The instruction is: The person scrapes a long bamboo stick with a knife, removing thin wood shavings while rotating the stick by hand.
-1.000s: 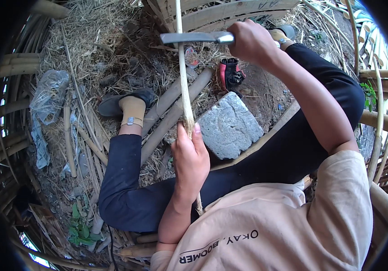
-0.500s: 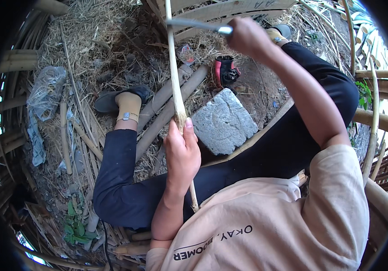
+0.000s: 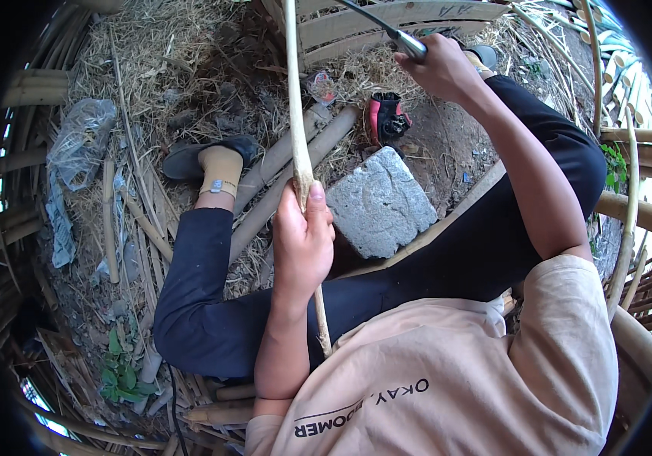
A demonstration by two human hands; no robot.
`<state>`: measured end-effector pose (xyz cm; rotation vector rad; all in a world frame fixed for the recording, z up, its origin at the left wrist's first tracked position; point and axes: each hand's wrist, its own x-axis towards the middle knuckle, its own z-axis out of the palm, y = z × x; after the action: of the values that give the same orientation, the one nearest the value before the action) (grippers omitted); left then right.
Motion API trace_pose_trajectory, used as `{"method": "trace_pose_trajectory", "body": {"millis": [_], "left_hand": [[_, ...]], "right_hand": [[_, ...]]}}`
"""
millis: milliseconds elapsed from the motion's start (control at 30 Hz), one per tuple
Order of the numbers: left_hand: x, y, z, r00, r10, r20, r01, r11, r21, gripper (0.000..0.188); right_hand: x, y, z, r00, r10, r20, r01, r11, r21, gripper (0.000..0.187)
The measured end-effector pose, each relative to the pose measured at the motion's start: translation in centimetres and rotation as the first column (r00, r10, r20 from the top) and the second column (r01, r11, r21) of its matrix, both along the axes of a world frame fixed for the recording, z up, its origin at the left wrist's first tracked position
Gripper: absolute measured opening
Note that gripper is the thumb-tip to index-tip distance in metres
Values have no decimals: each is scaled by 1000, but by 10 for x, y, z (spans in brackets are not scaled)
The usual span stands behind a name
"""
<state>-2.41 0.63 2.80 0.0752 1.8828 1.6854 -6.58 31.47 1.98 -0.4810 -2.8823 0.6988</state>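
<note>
My left hand (image 3: 303, 237) is closed round a long pale stick (image 3: 294, 99), its thumb pointing up along it. The stick stands roughly lengthwise in front of me. Its lower end reaches my shirt, and its far end passes out of the picture. Farther off to the right, my right hand (image 3: 446, 72) grips the handle of a long knife (image 3: 411, 47). The thin dark blade points up and to the left, apart from the stick, and its tip lies beyond the upper edge.
A rough grey stone block (image 3: 384, 201) lies between my legs, with a red and black object (image 3: 385, 118) beyond it. Bamboo poles (image 3: 284, 158) rest on the straw-covered ground. A clear plastic bag (image 3: 83, 144) lies left; pale boards (image 3: 398, 29) stand at the far side.
The knife has left the stick, where its blade crossed it, and swung up and away. My right hand has moved slightly right. My left hand still grips the stick, slightly higher in the picture.
</note>
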Motion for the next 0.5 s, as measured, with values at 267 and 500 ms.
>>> {"method": "trace_pose_trajectory", "body": {"millis": [267,500], "left_hand": [[-3,-1,-11,1000,11,-11,-12,999,-47,28],[8,2,-15,967,-86,-239,10,954,-301,29]], "right_hand": [[19,-84,4,913,383,141,-384,923,-22,14],[6,-67,-11,976,184,118,-191,980,51,18]]}}
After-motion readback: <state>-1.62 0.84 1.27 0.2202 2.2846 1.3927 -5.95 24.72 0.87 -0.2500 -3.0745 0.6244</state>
